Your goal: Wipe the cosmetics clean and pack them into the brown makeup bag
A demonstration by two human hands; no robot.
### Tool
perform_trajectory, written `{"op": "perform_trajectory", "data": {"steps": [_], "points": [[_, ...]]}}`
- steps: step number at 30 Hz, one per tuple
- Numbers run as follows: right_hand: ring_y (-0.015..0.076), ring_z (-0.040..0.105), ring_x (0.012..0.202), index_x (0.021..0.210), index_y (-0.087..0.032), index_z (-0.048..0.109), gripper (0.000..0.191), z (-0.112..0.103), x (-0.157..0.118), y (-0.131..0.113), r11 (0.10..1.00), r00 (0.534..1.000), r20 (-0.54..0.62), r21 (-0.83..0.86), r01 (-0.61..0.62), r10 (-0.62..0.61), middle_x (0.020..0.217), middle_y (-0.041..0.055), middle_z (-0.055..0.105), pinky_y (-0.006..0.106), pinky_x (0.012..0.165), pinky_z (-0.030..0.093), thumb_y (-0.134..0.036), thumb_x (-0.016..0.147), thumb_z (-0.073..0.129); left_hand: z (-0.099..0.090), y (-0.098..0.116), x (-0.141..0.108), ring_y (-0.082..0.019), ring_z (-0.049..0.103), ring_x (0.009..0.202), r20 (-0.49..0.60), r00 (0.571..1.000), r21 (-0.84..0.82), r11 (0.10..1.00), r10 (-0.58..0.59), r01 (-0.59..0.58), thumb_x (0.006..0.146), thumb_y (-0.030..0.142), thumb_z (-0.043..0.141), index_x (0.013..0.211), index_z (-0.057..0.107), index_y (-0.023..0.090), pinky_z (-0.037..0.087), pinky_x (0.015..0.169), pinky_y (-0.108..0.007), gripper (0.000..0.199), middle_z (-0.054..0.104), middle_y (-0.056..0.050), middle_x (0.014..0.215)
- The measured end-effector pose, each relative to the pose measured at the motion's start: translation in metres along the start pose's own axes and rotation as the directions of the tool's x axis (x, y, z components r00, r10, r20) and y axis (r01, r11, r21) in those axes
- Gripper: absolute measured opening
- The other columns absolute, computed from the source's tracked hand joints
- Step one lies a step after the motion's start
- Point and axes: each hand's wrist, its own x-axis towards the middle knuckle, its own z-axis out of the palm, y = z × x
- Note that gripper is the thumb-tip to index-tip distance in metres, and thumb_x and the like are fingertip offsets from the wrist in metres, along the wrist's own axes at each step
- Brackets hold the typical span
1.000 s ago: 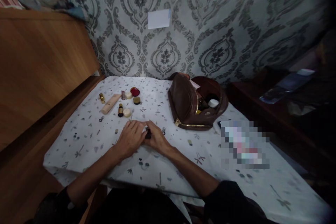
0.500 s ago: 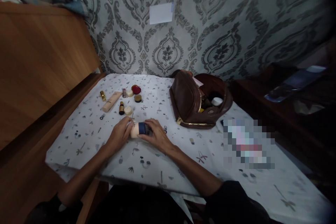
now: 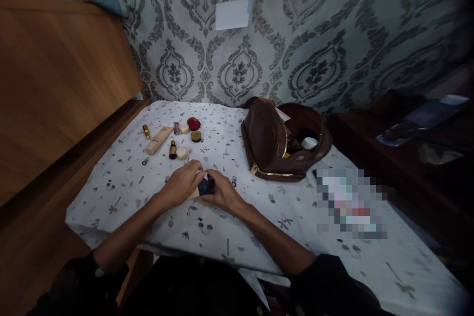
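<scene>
Above the near part of the table, both hands hold a small cosmetic bottle [image 3: 204,188], cream with a dark blue band. My left hand [image 3: 182,185] is closed over its cream end and covers most of it. My right hand [image 3: 223,191] grips the dark end from the other side. Just beyond my hands lie a round cream-coloured jar [image 3: 181,153] and a small black-and-gold bottle [image 3: 173,150]. Farther back are a beige squeeze tube [image 3: 159,140], a gold lipstick-like tube [image 3: 146,132], a gold-lidded pot [image 3: 196,136] and a red round compact [image 3: 193,123].
An open brown leather bag [image 3: 266,140] with a gold zip stands right of centre, a white-lidded jar [image 3: 309,143] inside. A pixelated flat object [image 3: 350,202] lies at the right. A wooden cabinet [image 3: 62,74] borders the left, the patterned wall [image 3: 240,69] the back.
My left hand has shifted right along the bottle, over its blue band, hiding more of the cream part. My right hand stays on the dark end. The view has moved slightly.
</scene>
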Motion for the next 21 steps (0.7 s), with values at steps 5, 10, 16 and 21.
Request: {"op": "perform_trajectory", "data": {"steps": [5,10,16,21], "points": [[0.0233,0.060,0.096,0.119,-0.018,0.051,0.062,0.003,-0.001,0.005,1.000,1.000,0.005,0.019,0.019,-0.019,0.112,0.0092,0.061,0.037,0.083,0.049,-0.037,0.068,0.081,-0.001,-0.029,0.009,-0.016,0.051,0.069,0.105,0.990,-0.272,0.954,-0.099,0.124,0.095,0.045,0.034,0.071,0.043,0.021,0.039,0.065,-0.029,0.036,0.050,0.003,0.069],[0.0227,0.061,0.095,0.119,-0.020,0.052,0.063,0.001,-0.002,0.000,1.000,0.999,0.026,-0.001,0.029,-0.029,0.111,0.0084,0.062,0.036,0.082,0.050,-0.033,0.066,0.083,0.005,-0.037,-0.001,-0.015,0.047,0.064,0.117,0.970,-0.420,0.875,-0.213,0.243,0.094,0.055,0.032,0.066,0.040,0.021,0.038,0.062,-0.029,0.045,0.045,0.003,0.062],[0.0217,0.062,0.094,0.118,-0.021,0.053,0.061,-0.001,-0.002,-0.006,1.000,0.997,0.083,0.002,-0.001,0.001,0.107,0.0052,0.064,0.035,0.084,0.050,-0.032,0.066,0.083,-0.007,-0.034,-0.016,-0.016,0.048,0.069,0.138,0.979,-0.364,0.912,-0.149,0.190,0.093,0.056,0.032,0.068,0.045,0.019,0.039,0.066,-0.029,0.046,0.047,0.001,0.070],[0.0231,0.061,0.099,0.123,-0.022,0.052,0.067,0.000,-0.003,-0.006,0.999,0.993,0.106,-0.016,0.044,-0.042,0.111,0.0075,0.064,0.038,0.088,0.049,-0.038,0.066,0.083,-0.019,-0.035,-0.023,-0.018,0.052,0.081,0.287,0.956,-0.306,0.939,-0.067,0.157,0.076,0.056,0.063,0.084,0.056,0.017,0.041,0.070,-0.028,0.040,0.052,-0.001,0.085]]}}
